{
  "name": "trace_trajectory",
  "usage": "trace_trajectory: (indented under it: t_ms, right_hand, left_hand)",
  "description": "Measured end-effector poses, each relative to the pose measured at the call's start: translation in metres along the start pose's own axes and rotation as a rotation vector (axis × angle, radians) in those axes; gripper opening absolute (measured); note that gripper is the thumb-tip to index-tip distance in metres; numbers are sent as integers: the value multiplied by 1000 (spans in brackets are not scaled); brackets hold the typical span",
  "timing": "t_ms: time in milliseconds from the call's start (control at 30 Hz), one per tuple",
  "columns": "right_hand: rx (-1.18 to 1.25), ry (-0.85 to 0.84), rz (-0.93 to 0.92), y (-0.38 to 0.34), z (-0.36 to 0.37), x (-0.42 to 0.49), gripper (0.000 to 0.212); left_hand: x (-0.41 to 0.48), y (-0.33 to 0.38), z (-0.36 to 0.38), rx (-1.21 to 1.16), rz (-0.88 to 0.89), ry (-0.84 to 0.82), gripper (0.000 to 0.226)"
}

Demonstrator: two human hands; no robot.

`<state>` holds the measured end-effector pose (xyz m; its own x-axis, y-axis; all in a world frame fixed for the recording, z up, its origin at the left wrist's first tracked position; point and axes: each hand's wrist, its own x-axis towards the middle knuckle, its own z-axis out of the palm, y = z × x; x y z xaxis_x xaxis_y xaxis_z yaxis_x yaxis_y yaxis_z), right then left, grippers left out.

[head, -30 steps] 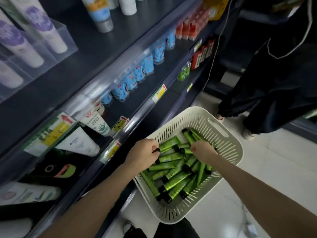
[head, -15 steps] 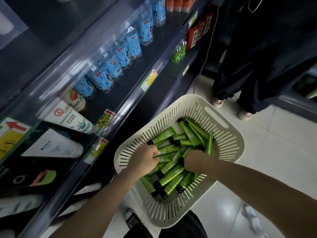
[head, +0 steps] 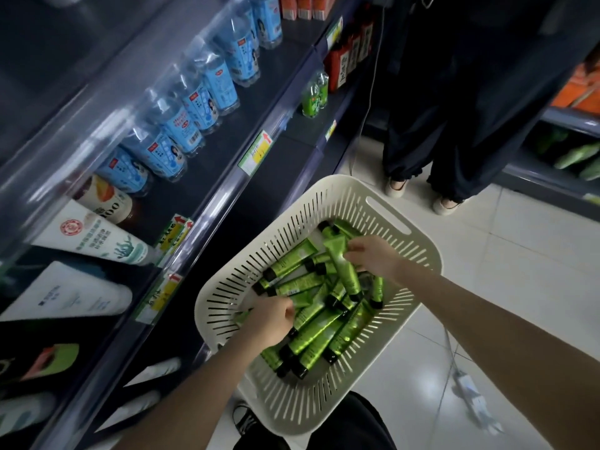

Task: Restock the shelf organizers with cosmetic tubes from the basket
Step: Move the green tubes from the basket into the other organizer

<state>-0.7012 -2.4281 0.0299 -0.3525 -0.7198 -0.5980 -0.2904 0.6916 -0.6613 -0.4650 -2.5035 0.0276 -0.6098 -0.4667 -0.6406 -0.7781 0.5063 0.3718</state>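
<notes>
Two bare hands worked inside a cream slotted basket (head: 328, 181) drawn up beside a shop shelf (head: 227, 196), with green cosmetic tubes (head: 311, 323) heaped across its floor. The left hand (head: 271, 323), at the pile's near-left edge, was curled round some of them, apparently gathering a batch for one trip; how many could not be told. The right hand (head: 373, 256), toward the far-right rim, pinched a single tube (head: 341, 259), tilting it clear of the heap. Blue-labelled bottles (head: 194, 105) and white tubes (head: 94, 238) lined the shelf; the organizers were not clearly in view. A bystander (head: 454, 92) stood beyond the basket's far edge.
</notes>
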Motion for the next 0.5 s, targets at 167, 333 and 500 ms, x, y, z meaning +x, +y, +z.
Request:
trace_trajectory:
  t_ms: [167,333,500]
  right_hand:
    - [218,94,86,0,0,-3,17]
    - [383,179,124,-3,-1,-7,18]
    - [444,255,102,-3,-4,-10,18]
  left_hand:
    - [15,-2,24,-32,-49,-129,22]
    - [32,16,40,-21,-31,-101,31]
    - [52,41,54,-38,-11,-126,23]
